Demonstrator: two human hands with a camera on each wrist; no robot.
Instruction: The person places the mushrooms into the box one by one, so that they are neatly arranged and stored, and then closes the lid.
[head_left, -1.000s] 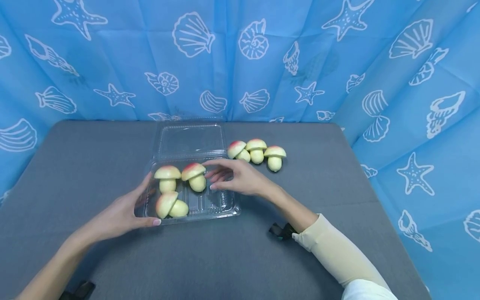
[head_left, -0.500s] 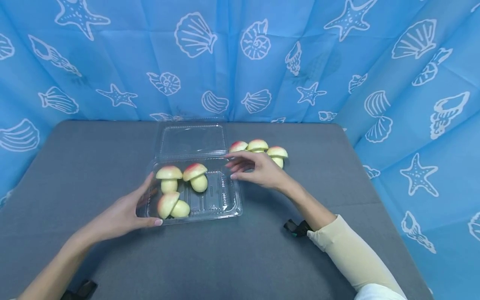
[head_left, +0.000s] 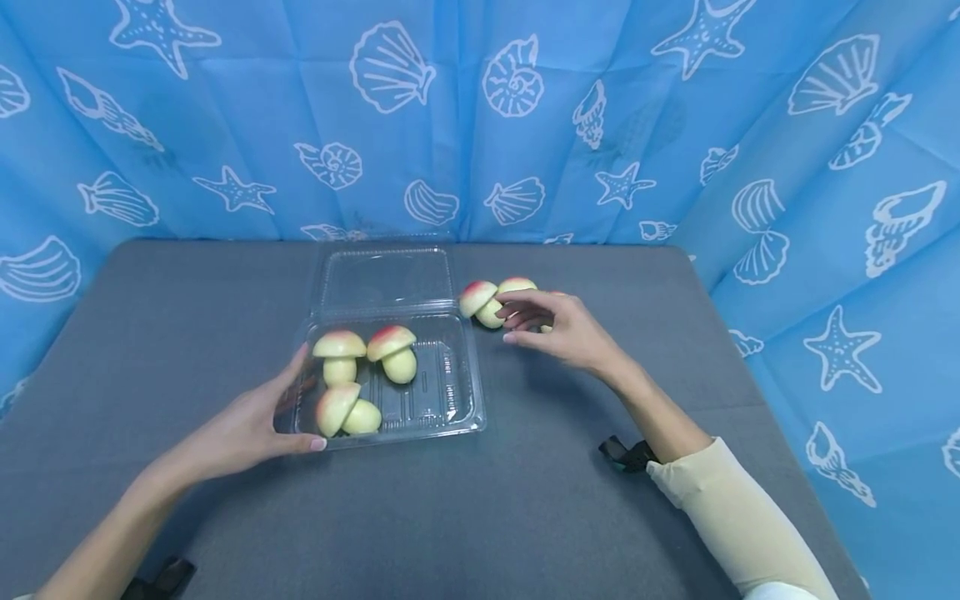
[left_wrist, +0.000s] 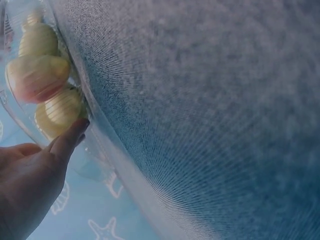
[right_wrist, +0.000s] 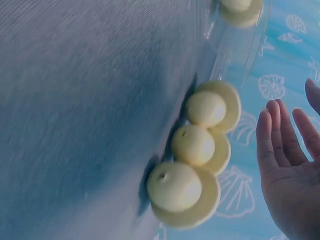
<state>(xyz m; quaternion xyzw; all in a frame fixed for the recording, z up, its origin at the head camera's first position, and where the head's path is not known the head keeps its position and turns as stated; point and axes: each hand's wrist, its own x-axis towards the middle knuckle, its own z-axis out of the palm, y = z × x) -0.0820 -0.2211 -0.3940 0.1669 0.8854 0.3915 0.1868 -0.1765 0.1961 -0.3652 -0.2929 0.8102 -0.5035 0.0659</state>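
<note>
A fabric-like grey surface (head_left: 450, 517) with rounded far corners stretches across the middle and lower part of the head view. Slightly left of centre sits a clear plastic container (head_left: 431, 408), its lid (head_left: 386, 279) laid open toward the top of the frame. Just to its right, three pale-yellow mushroom shapes (right_wrist: 195, 145), their caps tinged red, rest close together in a row.

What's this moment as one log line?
left grip: holds clear plastic box; right grip: empty, near red-tinged pale-yellow mushrooms; lid: open; inside: three more
</note>
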